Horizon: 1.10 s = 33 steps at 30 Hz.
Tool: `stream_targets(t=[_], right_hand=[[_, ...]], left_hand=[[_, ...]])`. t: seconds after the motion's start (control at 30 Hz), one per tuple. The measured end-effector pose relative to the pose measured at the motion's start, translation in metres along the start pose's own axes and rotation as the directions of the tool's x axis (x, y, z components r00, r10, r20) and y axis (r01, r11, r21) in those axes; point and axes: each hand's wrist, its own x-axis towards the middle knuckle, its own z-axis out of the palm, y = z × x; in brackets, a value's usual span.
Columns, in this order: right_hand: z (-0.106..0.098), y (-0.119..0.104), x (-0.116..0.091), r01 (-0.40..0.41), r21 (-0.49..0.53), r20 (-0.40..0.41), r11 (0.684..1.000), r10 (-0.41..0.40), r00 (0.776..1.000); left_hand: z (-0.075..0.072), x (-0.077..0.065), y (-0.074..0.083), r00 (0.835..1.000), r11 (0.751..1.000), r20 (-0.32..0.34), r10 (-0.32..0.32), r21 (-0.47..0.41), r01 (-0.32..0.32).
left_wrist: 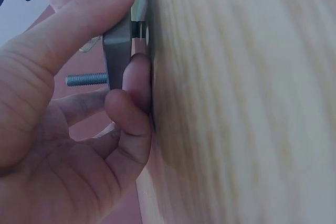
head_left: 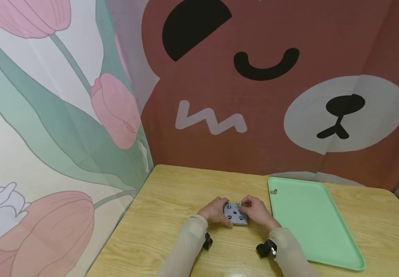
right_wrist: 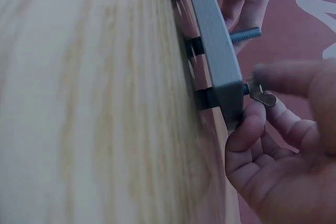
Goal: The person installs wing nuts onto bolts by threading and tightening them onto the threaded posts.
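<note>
A grey plate (head_left: 235, 219) with several round holes is held slightly above the wooden table. My left hand (head_left: 216, 211) grips its left edge, thumb on the near side and fingers curled under it. A threaded bolt (left_wrist: 86, 80) sticks out of the plate's upper face, near the left fingers. At the far right corner, my right hand (head_left: 256, 211) pinches a metal wing nut (right_wrist: 263, 97) on the end of a second bolt. Dark bolt heads (right_wrist: 206, 98) show beneath the plate in the right wrist view. Part of the wing nut is behind the right fingers.
A light green tray (head_left: 310, 219) lies to the right of the hands. One small brass-coloured piece (head_left: 274, 191), perhaps another wing nut, lies in its far left corner. The wooden table (head_left: 171, 184) meets printed curtains at the back and left.
</note>
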Motion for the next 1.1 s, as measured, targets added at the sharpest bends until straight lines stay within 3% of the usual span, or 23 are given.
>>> stream_targets(t=[0.3, 0.87, 1.1], right_hand=[[-0.0015, -0.0014, -0.0035, -0.037, 0.05, 0.0, 0.998, 0.037, 0.999], [-0.003, -0.0035, -0.0023, 0.01, 0.015, 0.014, 1.0, -0.011, 1.0], [-0.0024, -0.0026, -0.0014, -0.073, 0.1, -0.003, 0.992, 0.074, 0.997]], left_hand=[[0.0035, -0.0004, -0.0004, 1.0, 1.0, -0.001, -0.008, 0.0, 0.008], [0.0023, -0.0002, -0.0003, 1.0, 1.0, 0.001, -0.004, 0.008, 0.004], [0.0023, 0.0003, -0.0002, 1.0, 1.0, -0.007, -0.008, -0.01, 0.008]])
